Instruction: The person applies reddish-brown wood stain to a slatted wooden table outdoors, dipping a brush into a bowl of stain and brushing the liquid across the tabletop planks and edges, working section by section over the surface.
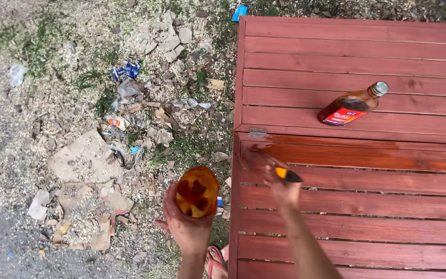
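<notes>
A person's right hand (284, 188) grips one yellow-handled brush (285, 174) against a red slatted wooden surface (357, 51). The left hand (188, 227) clasps one stain-filled cup (197, 191) over littered ground (78, 129); one bottle (352, 106) lies on the slats.

On the red slatted panel (357, 206) we have open boards across nearly the whole width; only a bottle (352, 107) lies on its side on the upper section, well apart from our right hand (284, 187), which holds a brush (280, 170) at the panel's left end. A small metal hinge (257, 133) sits at the left edge between the two sections. Off the panel, our left hand (188, 227) holds a stain-filled cup (197, 191) above littered ground (78, 129), where scraps of cardboard (83, 157), wrappers and wood shavings lie loose. A sandalled foot (215, 262) stands just beside the panel's lower left corner.
</notes>
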